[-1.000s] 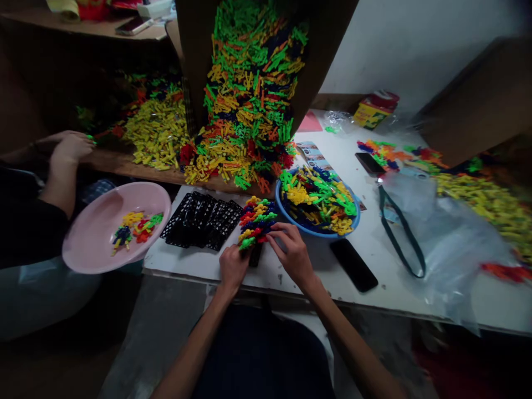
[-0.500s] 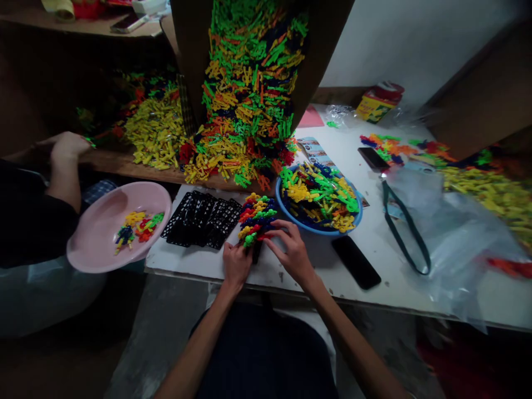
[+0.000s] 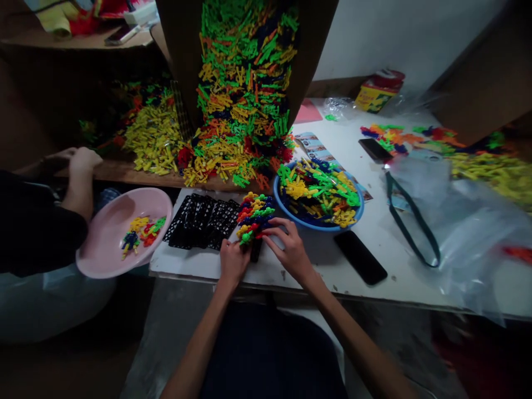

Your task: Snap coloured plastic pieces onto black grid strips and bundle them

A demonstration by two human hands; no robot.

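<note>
Head view: the cluster of coloured figures [image 3: 255,213] was located on the desk [image 3: 187,267], between the stack of black lattice cards [image 3: 199,223] and the blue basin [image 3: 318,226]. Its long axis ran away from the person, the far end leaning slightly right; the near end lay at the left hand [image 3: 234,260]. The left fingers were clamped on that near end, the grip partly hidden. The right hand [image 3: 291,249] had thumb and forefinger slightly apart at a red figure [image 3: 260,234] on the near right edge; whether they pinched it could not be determined.
</note>
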